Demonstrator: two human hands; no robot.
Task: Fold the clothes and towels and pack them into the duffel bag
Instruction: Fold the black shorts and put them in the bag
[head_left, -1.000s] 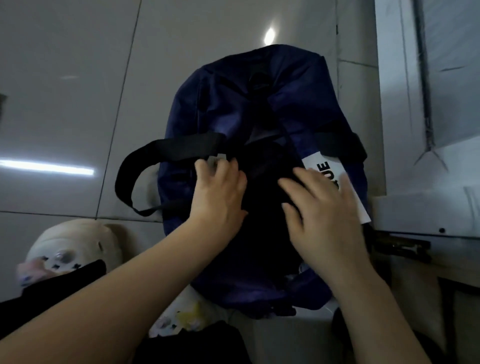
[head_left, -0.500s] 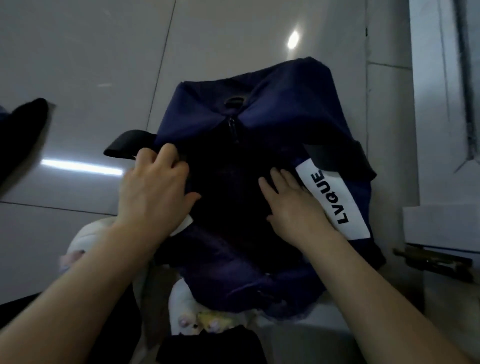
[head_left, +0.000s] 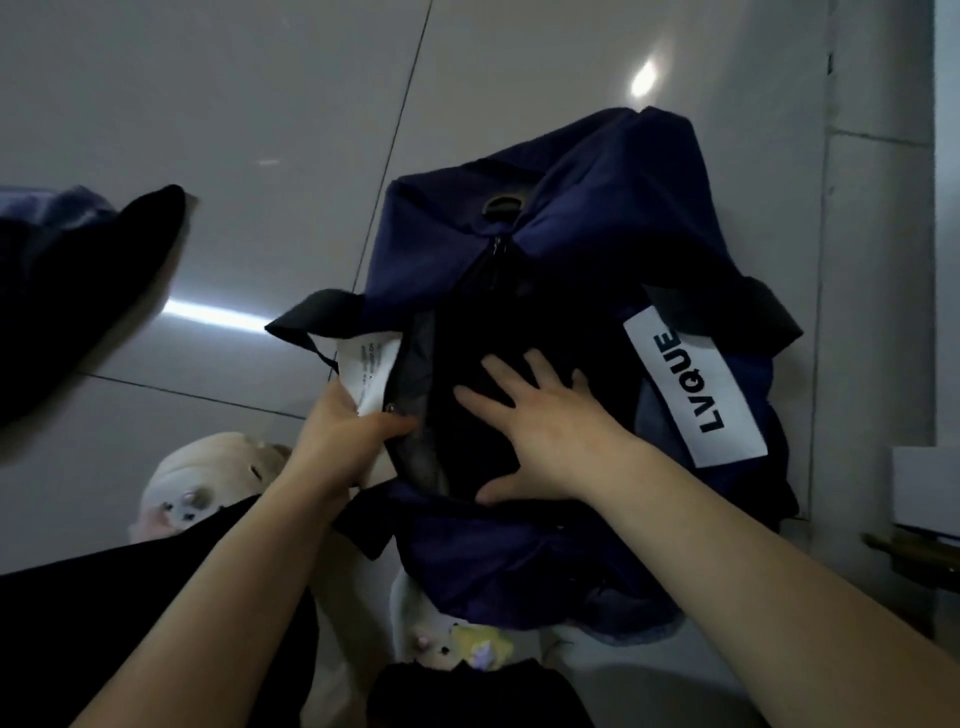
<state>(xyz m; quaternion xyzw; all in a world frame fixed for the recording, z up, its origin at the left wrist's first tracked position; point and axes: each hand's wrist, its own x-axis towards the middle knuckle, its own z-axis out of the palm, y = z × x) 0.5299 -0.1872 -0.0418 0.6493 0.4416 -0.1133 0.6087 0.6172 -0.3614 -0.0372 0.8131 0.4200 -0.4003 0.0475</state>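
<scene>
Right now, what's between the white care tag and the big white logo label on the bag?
In the head view, the bag's open mouth with dark cloth inside lies between care tag and logo label; the right hand presses flat on it.

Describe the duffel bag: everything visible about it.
The duffel bag is navy, of soft fabric that looks like nylon, and lies slumped on the tiled floor. Its top zipper is open along the middle, showing a dark interior with dark contents. Black straps stick out on both sides. A white label on its right side reads LVQUE; a white care tag hangs at the left edge. The left hand grips the opening's left edge, and the right hand presses flat on the contents.
</scene>
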